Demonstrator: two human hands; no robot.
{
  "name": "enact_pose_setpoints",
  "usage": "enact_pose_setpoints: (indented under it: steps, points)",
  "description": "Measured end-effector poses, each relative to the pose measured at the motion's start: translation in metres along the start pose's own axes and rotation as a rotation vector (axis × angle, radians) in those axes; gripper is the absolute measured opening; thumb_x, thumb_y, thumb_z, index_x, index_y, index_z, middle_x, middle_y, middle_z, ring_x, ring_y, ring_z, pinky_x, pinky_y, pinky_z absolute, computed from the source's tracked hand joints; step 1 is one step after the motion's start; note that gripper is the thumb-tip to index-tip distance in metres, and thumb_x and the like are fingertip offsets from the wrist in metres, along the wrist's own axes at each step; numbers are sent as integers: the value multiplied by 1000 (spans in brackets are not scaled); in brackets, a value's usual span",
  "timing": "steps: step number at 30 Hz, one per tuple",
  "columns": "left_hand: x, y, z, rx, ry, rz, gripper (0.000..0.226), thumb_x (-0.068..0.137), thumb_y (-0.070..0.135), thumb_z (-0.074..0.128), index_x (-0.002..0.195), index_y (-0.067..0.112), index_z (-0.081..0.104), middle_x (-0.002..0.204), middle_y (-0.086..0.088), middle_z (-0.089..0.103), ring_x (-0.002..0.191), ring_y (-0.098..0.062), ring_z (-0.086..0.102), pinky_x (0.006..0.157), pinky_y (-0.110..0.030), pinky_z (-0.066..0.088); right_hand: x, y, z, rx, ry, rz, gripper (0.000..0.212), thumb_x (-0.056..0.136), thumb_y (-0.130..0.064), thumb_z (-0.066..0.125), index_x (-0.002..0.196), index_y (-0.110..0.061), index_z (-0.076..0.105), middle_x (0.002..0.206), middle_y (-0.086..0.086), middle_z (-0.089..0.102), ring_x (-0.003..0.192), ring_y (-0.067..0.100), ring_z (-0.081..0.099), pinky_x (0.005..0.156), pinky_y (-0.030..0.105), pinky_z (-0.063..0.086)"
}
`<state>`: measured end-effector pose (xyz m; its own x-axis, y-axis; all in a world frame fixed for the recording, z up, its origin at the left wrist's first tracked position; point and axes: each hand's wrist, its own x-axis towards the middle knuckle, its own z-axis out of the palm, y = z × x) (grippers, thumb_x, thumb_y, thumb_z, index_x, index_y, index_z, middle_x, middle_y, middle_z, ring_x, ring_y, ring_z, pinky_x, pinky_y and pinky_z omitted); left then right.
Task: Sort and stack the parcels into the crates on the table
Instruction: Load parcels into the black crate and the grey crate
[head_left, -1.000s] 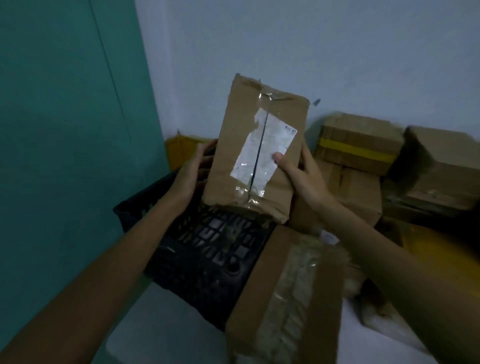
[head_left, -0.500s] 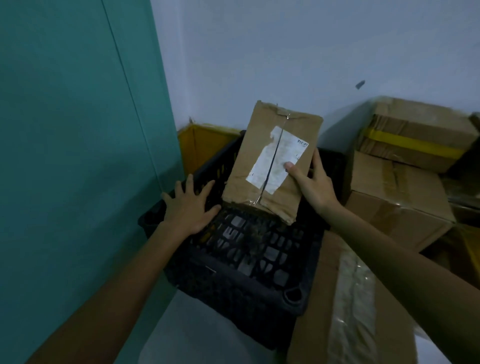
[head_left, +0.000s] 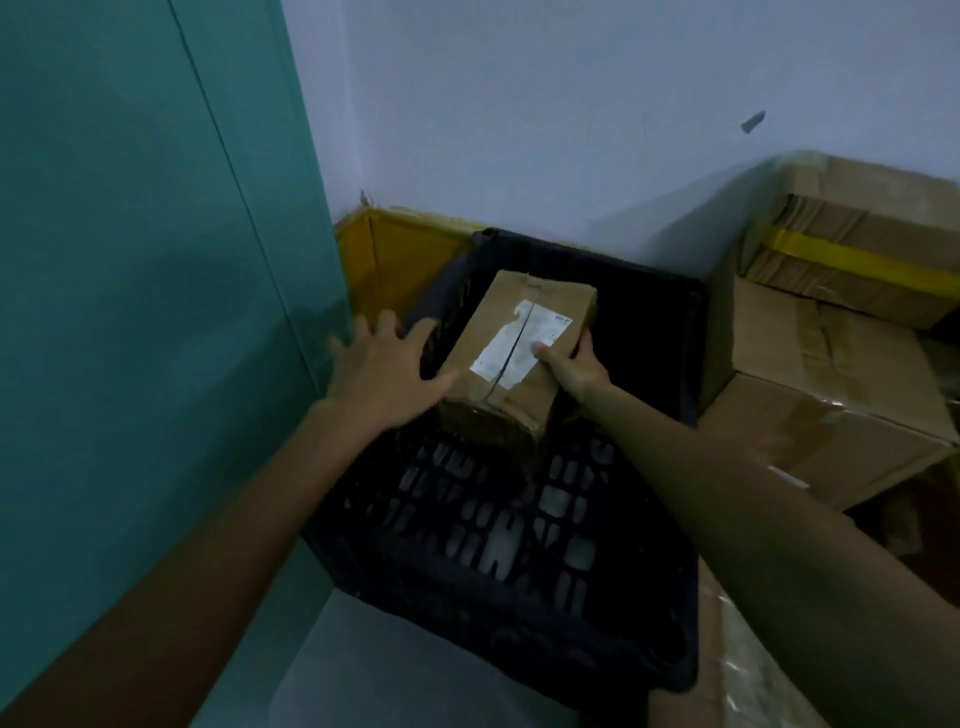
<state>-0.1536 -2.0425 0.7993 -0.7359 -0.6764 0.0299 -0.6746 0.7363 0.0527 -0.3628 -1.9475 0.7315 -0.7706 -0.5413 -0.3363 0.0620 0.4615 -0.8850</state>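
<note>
Dim light fell on a pale wall (head_left: 519, 104) meeting a teal panel (head_left: 130, 260), and in that corner a black crate (head_left: 691, 332) sat on the table (head_left: 363, 675). We gripped a brown parcel (head_left: 545, 301) with our right hand (head_left: 579, 371), thumb pressed on its white label (head_left: 511, 345) and fingers wrapped under the right edge, which let us lower it flat toward the far end of the crate. Whether it touched the slotted floor we could not tell. Our left hand (head_left: 387, 371) was open, fingers spread, over the crate's left rim beside the parcel, probably to steady the crate or guide the parcel down. Stacked cardboard boxes (head_left: 831, 364) waited to the right, touching the crate's wall.

Half a second before, the parcel had stood tilted up above the crate; now it lay lower and nearly level inside. The left hand had shifted from the rim toward the parcel's corner.
</note>
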Motion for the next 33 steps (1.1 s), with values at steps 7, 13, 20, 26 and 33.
enact_pose_setpoints:
  steps: [7, 13, 20, 26, 33]
  points:
    - [18, -5, 27, -68, -25, 246, 76, 85, 67, 40, 148, 39, 8, 158, -1, 2, 144, -25, 0, 112, -48, 18, 31, 21, 19, -202, -2, -11, 86, 91, -50, 52, 152, -26, -4, 148, 19, 36, 128, 41, 43, 102, 41, 41]
    - [16, -2, 29, -21, -49, 236, 94, 63, 82, 12, 147, 38, 12, 158, -3, 9, 144, -25, -1, 112, -47, 16, 42, 21, 14, -230, -76, 29, 86, 89, -51, 55, 152, -26, 1, 147, 15, 37, 128, 39, 44, 103, 41, 42]
    - [15, -2, 27, 0, -67, 246, 95, 62, 82, 16, 146, 37, 19, 157, -3, 10, 143, -25, -4, 113, -47, 14, 42, 34, 43, -31, 18, 104, 76, 93, -39, 54, 152, -20, 10, 145, 18, 38, 126, 39, 45, 96, 39, 43]
    - [14, -6, 26, -28, -77, 282, 99, 56, 82, 9, 145, 39, 22, 156, 3, 18, 143, -23, -7, 114, -46, 10, 40, 29, 49, -268, -3, 234, 82, 95, -47, 45, 151, -5, 1, 153, 21, 22, 134, 40, 34, 104, 42, 38]
    - [1, 4, 9, -181, -144, 256, 75, 81, 71, 37, 145, 33, 26, 156, 1, 18, 146, -19, -2, 116, -52, -1, -4, -23, 20, -663, -2, -132, 72, 98, -37, 45, 152, -13, 2, 118, 17, 59, 84, 28, 61, 75, 41, 53]
